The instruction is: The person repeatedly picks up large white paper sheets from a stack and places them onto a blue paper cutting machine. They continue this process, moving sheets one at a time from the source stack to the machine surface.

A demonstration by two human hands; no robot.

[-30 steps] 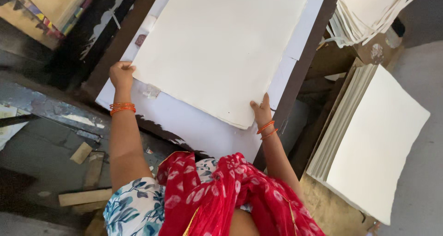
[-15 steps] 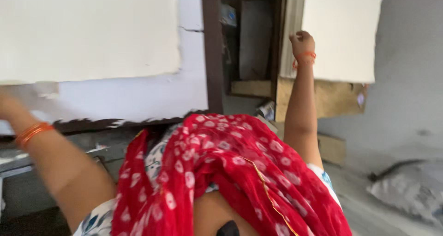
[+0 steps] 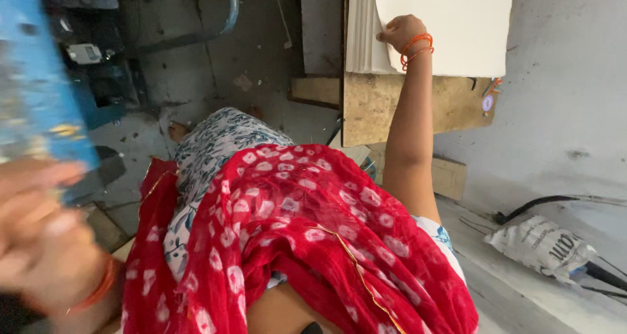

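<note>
Orange bangles ring the wrist of the right hand [image 3: 400,32], which reaches up with its fingers curled narrow over the edge of a large cream-white paper sheet [image 3: 450,27]. That sheet lies on top of a thick stack of cream paper sheets [image 3: 360,30] whose layered edges show just left of the hand. The stack rests on a flat brown wooden board [image 3: 385,108], and a smaller pale wooden block [image 3: 448,176] sits below it, beside the forearm.

The left hand [image 3: 36,233] is close to the camera at the lower left, badly blurred; an orange bangle shows at its wrist, and its fingers lie against the lower edge of a blurred blue panel [image 3: 36,72]. Whether it grips the panel or only touches it cannot be told.

Between the arms hangs a red cloth scarf with white dots [image 3: 307,242] over a blue-and-white floral garment [image 3: 215,144]. At the lower right a crumpled white plastic sack [image 3: 539,242] lies on the grey concrete floor [image 3: 562,112] with black cables [image 3: 555,203] near it; what it contains cannot be seen.

Compared with half a second ago, the view has swung right: the big white sheet then filling the upper left is gone from sight, and the right hand now sits nearer the top centre on the stack.
</note>
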